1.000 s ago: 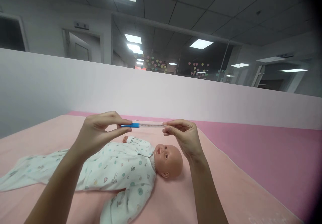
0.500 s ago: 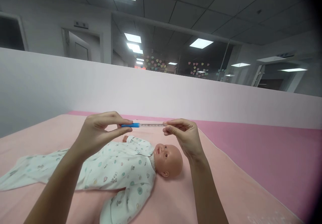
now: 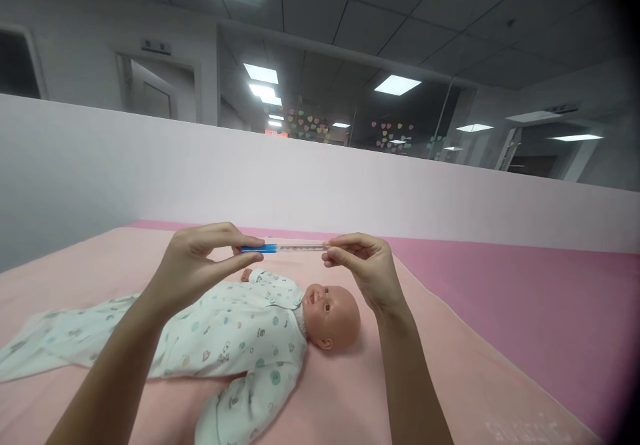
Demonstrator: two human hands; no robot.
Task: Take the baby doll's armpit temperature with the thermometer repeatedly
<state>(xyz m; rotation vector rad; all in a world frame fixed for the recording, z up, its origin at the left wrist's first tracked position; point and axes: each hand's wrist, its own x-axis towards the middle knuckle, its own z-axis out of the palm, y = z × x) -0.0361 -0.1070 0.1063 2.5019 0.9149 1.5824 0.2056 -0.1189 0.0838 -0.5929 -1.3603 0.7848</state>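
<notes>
A glass thermometer [image 3: 303, 248] with a blue end [image 3: 265, 248] is held level between my two hands, above a baby doll. My left hand [image 3: 203, 255] pinches the blue end between thumb and fingers. At the other side my right hand [image 3: 363, 261] pinches the clear tip, which its fingertips partly hide. Below lies the doll [image 3: 255, 338] on its back in a white patterned sleepsuit, its bald head [image 3: 334, 317] to the right, under and left of my right wrist.
The doll rests on a light pink blanket [image 3: 425, 378] over a darker pink surface [image 3: 525, 298]. A low white partition [image 3: 320, 185] runs along the back. Beyond it are a glass wall with heart-shaped stickers [image 3: 310, 125] and a door [image 3: 155, 91] standing ajar.
Both hands keep nearly the same pose on the thermometer. The doll and the room appear shifted very slightly to the left in view.
</notes>
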